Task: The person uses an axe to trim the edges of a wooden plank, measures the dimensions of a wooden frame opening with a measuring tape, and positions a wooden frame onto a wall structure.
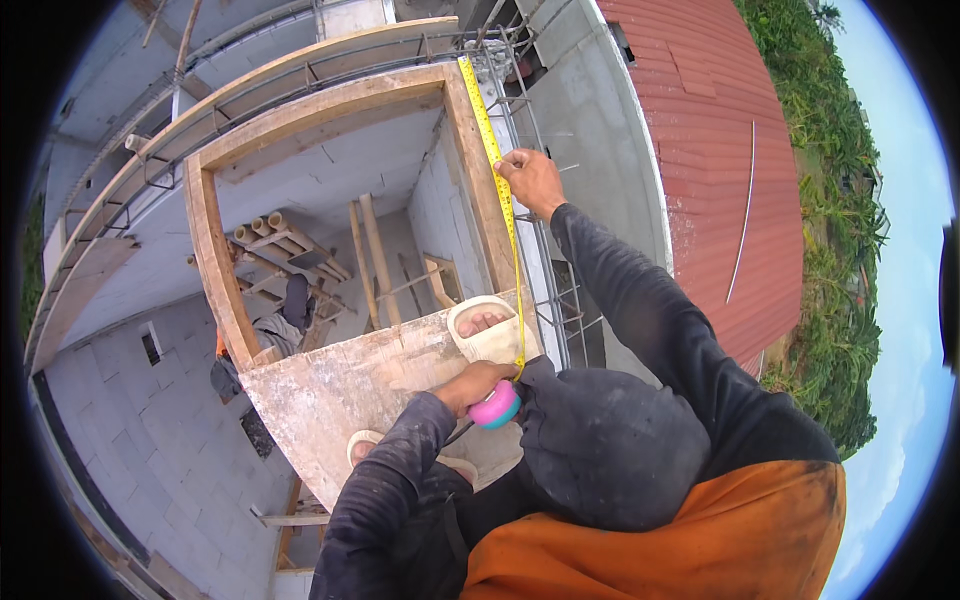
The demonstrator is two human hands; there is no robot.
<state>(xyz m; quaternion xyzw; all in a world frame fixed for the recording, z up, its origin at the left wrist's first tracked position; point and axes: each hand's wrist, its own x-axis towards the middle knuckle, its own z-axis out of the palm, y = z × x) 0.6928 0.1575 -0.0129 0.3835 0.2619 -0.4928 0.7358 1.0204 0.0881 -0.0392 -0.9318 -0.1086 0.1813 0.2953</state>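
My left hand grips the pink and teal case of a tape measure, close to my knee. From it the yellow tape blade runs out along a beam of the wooden frame, its far end near the frame's upper right corner. Partway along, my right hand pinches the blade between thumb and fingers. Under my sandalled feet lies a worn plywood board, which borders the near side of the frame's opening.
Steel rebar cages run beside the frame, on the right and along the far edge. Through the opening, a drop leads to a lower floor with bamboo poles and a partly hidden person. A red corrugated roof lies to the right.
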